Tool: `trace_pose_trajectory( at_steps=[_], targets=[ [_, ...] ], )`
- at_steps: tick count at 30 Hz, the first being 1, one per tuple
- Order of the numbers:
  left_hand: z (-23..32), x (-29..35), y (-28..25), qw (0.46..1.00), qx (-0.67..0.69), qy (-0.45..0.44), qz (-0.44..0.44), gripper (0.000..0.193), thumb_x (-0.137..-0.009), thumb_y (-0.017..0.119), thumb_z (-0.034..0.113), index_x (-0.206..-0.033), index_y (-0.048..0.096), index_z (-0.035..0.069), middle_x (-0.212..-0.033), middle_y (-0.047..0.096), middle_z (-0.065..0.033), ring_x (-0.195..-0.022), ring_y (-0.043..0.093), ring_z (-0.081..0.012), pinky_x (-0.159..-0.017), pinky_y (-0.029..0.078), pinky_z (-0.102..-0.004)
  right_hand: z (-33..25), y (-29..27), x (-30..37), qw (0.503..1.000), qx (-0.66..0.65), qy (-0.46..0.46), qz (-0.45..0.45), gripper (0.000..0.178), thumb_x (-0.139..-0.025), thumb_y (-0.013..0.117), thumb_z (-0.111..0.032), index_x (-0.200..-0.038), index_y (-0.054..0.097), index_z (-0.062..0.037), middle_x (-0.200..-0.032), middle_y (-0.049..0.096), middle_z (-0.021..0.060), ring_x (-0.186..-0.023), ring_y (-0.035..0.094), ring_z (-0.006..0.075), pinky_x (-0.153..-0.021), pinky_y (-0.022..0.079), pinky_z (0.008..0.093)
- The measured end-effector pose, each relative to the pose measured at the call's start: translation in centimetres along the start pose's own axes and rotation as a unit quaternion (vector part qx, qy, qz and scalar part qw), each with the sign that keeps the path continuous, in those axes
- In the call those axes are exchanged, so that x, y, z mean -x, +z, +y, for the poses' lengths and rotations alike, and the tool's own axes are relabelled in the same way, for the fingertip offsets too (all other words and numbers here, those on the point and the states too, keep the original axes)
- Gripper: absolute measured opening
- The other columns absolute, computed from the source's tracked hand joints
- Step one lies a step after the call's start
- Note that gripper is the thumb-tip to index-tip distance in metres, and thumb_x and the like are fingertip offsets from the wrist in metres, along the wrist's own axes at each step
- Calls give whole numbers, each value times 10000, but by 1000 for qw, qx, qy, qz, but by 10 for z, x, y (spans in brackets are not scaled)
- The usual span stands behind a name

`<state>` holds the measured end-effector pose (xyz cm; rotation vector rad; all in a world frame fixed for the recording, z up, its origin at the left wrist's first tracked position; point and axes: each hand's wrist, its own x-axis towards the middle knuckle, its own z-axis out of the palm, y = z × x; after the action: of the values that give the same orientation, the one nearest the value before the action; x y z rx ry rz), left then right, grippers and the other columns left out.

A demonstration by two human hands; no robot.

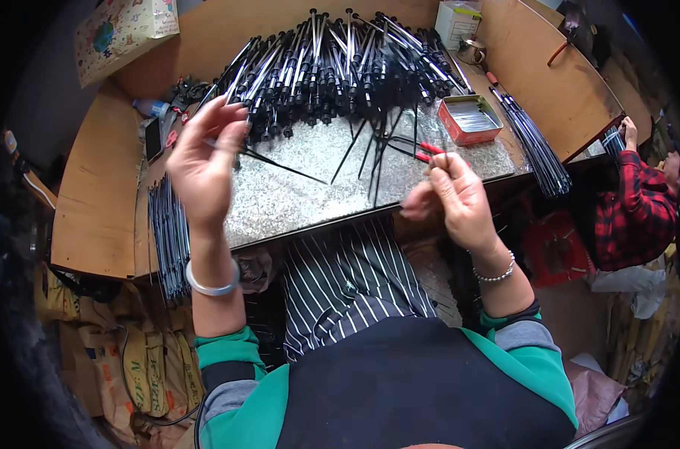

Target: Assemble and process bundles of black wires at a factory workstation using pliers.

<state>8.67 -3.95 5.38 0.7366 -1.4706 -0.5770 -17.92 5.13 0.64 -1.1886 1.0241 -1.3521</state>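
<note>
My left hand [205, 168] is raised over the left part of the worktop, thumb and fingers curled together. Whatever is between its fingertips is too small to make out. A thin black rod [284, 165] lies on the worktop beside it. Over the front right edge, my right hand [463, 200] has thumb and forefinger pinched, its other fingers blurred; what they grip is unclear. Just behind those fingertips show the red handles of a pliers-like tool [428, 149], partly covered by the hand. Several thin black rods [366, 153] lie loose between my hands.
A large heap of black-and-silver rods [317, 71] fills the back. Bundles of dark rods lie at left [168, 236] and right [531, 142]. A red tin [471, 135] holds thin silvery pieces. Wooden panels [93, 187] flank the worktop. A person in red plaid [632, 213] sits at right.
</note>
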Motion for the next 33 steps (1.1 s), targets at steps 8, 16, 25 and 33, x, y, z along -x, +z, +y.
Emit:
trace_pose_trajectory(
  at_steps=[8,16,25,33],
  targets=[
    [19,-1,69,974,-185,93,-88,387,-725,715,48,-1093,601,16,-855,656,-90,-774,623,-112,-740,500,-238,3,34,15,995,-21,20,-96,137,-968,358,-146,-984,398,-15,-656,560,105,-397,397,41,-380,301,143],
    [8,1,69,971,-160,174,-31,351,-693,710,45,-1025,604,3,-800,607,-87,-632,582,-144,-624,495,-251,-4,39,16,992,-112,41,-35,140,-973,327,-159,-973,386,-32,-588,514,87,-341,344,47,-323,259,150],
    [18,6,59,951,-198,235,-26,827,-683,778,178,-1346,301,51,-1030,481,-87,-883,533,-167,-773,477,-262,-9,22,15,988,-108,62,-87,177,-978,319,-184,-1000,384,-21,-570,519,88,-305,314,52,-309,250,154],
    [8,-3,67,988,20,65,-137,873,-637,782,48,-1349,277,59,-1139,550,-153,-1045,560,-221,-907,450,-347,-16,22,28,974,-49,76,-209,359,-973,330,-182,-1253,378,38,-562,462,22,-368,321,15,-340,253,144]
  ],
)
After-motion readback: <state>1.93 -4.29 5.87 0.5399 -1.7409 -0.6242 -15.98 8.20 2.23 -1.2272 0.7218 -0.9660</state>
